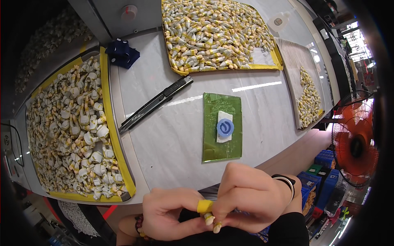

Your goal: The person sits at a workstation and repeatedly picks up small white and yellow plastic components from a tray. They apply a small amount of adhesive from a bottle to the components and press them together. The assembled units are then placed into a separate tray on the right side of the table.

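Observation:
Close together at the lower edge, my left hand [172,215] and my right hand [252,194] are both closed in a pinch. Two small pale pieces [209,219] with rounded cream tips poke out between the fingertips. One seems to be in each hand, though the fingers cover most of them and I cannot tell whether they are joined. A yellow band [205,206] wraps a fingertip of my left hand. Just beyond the hands lies a green rectangular plate [223,153], bearing a white paper patch [224,140] and a round blue cap-like piece [225,128].
A yellow-edged tray [129,186] of white moulded parts stands left. Another tray [262,67] of small grey-and-yellow pieces is at the back; a lined tray [287,61] stands right. A black utility knife [158,102], navy cloth [122,53], white bottle [280,20] and orange fan [356,145] are around.

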A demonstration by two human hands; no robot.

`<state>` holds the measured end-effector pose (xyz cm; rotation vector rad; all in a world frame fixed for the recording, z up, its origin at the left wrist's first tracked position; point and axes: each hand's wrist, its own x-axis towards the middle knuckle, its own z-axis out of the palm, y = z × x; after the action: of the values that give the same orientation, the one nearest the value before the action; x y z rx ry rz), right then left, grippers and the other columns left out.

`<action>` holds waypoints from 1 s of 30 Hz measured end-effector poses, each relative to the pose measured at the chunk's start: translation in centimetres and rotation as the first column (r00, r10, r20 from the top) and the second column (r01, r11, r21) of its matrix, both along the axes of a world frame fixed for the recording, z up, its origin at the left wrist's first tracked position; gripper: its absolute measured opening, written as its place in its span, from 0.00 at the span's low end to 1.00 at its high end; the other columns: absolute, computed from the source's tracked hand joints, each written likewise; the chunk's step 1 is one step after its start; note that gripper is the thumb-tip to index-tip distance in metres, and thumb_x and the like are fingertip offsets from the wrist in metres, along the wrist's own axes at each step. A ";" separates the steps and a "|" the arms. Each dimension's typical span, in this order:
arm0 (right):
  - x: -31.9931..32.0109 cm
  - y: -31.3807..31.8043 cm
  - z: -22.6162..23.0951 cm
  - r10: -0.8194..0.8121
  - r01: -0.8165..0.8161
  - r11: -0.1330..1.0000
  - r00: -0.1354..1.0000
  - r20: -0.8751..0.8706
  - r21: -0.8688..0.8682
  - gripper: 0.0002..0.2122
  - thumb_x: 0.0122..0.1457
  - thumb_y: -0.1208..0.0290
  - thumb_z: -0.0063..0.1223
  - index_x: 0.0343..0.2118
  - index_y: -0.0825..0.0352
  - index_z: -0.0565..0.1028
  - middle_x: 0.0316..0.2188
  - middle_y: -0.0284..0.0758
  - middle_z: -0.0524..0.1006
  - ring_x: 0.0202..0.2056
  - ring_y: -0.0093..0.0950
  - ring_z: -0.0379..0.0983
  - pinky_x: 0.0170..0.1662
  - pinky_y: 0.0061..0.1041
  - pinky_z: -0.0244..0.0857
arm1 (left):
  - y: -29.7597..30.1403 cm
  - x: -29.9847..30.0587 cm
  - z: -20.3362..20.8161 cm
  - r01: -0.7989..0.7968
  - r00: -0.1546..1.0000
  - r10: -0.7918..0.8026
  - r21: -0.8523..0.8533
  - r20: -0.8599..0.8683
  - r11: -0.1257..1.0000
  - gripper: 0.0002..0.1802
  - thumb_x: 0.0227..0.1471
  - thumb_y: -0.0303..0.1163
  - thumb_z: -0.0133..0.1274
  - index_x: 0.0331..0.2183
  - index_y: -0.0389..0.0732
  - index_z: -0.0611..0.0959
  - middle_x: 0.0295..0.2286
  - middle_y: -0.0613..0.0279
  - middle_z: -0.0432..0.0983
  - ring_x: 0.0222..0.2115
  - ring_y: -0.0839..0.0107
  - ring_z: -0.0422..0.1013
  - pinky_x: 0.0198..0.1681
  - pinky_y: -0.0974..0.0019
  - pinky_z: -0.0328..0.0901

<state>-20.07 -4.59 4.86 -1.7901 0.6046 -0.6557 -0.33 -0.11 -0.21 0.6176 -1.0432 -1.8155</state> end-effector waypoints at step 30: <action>-0.6 0.1 -0.4 -0.086 0.077 0.983 0.995 0.050 0.168 0.06 0.46 0.74 0.65 0.26 0.64 0.77 0.25 0.30 0.68 0.25 0.25 0.65 0.28 0.22 0.57 | 0.2 -0.7 -0.3 0.040 0.977 -0.005 0.159 -0.211 0.986 0.13 0.42 0.18 0.62 0.33 0.31 0.79 0.30 0.56 0.78 0.31 0.73 0.74 0.38 0.72 0.66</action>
<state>-20.71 -4.54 4.48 -1.5937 0.6767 -0.6894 -1.04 0.13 -0.54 0.4982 -0.7689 -1.9518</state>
